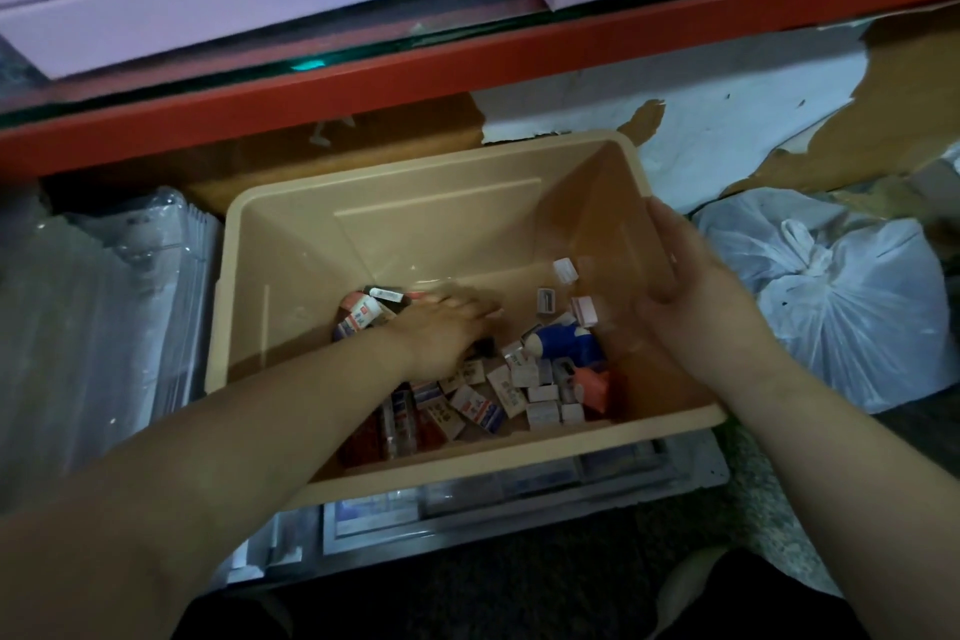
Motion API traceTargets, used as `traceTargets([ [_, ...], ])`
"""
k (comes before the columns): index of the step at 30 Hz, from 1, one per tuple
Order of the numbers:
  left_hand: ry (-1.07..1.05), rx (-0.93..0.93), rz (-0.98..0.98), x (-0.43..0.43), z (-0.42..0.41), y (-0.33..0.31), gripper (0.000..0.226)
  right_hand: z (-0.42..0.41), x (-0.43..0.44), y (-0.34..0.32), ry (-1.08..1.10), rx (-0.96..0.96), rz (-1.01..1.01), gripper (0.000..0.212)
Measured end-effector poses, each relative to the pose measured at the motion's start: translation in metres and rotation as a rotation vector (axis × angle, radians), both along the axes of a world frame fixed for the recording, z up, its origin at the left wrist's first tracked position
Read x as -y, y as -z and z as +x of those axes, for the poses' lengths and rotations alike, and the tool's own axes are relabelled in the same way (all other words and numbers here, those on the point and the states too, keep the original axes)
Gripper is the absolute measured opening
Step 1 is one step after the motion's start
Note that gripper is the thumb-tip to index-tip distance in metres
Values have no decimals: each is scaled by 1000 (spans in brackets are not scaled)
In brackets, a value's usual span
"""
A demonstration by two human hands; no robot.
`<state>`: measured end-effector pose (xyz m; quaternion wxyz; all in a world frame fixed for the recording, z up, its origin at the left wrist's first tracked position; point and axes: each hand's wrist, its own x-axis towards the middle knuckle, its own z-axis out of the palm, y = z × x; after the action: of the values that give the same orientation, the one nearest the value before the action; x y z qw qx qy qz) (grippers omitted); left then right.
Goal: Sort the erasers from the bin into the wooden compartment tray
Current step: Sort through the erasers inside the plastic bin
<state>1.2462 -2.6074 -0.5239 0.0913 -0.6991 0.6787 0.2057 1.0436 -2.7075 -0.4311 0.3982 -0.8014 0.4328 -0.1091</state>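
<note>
A beige plastic bin (395, 224) sits below a red shelf rail. Several small boxed erasers (483, 405) lie heaped at its near end, with a blue-and-white object (566, 343) among them. My left hand (447, 327) reaches down into the bin, palm down over the pile; it is blurred, and I cannot tell whether its fingers hold an eraser. My right hand (685, 276) grips the bin's right rim, fingers curled over the wall. No wooden compartment tray is in view.
The red shelf rail (467, 62) crosses above, with pale pink boxes (234, 0) on it. Clear plastic packs (104, 317) stack at the left. A tied white plastic bag (831, 296) lies to the right. Flat packages (467, 499) lie under the bin.
</note>
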Motion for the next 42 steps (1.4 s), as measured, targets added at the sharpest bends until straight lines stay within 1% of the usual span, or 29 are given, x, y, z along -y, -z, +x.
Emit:
traceTargets([
  [2,-10,10,42,5,-4,8,46,0,0,0,3,1,10,72],
  [5,-124,-78,42,14,-2,17,44,0,1,0,0,2,11,72],
  [8,-206,-131,42,23,0,23,32,0,2,2,7,4,15,71],
  [10,-262,-164,-29,29,-3,22,31,0,3,4,8,-9,4,71],
  [12,-334,-243,-122,36,-9,21,35,-1,4,5,3,-22,-14,72],
  [13,-346,-258,-167,39,-11,19,37,-1,4,5,4,-21,-17,72],
  [15,-327,-225,-230,43,-17,13,40,-1,4,5,6,-16,-13,70],
  [17,-323,-305,-287,43,-24,5,35,0,4,4,6,-13,-11,69],
  [18,-304,-367,-271,43,-28,0,35,0,4,4,4,-9,-13,69],
  [19,-273,-424,-200,42,-33,0,40,-1,4,4,5,-5,-16,68],
  [20,-230,-441,-106,40,-40,0,46,-1,3,5,7,-1,-15,68],
  [22,-173,-346,3,40,-48,6,50,-1,3,4,11,0,-10,67],
  [24,-223,-294,-19,43,-47,9,42,-1,2,4,15,6,-9,67],
  [26,-279,-285,-89,46,-43,9,37,-2,3,5,14,12,-17,68],
  [29,-352,-250,-216,52,-31,12,39,-2,4,6,13,4,-24,68],
  [33,-468,-233,-183,57,-23,17,50,-1,4,5,10,6,-19,68],
  [35,-423,-184,-221,57,-23,16,58,0,4,5,4,3,-19,69],
  [37,-343,-146,-305,52,-24,15,60,0,4,4,3,9,-18,68],
  [40,-180,-125,-381,42,-30,6,51,1,2,3,6,12,-22,65],
  [41,-85,-150,-442,38,-33,3,46,1,2,3,7,11,-21,65],
  [42,28,-216,-469,36,-39,-1,41,1,2,3,9,11,-19,65],
])
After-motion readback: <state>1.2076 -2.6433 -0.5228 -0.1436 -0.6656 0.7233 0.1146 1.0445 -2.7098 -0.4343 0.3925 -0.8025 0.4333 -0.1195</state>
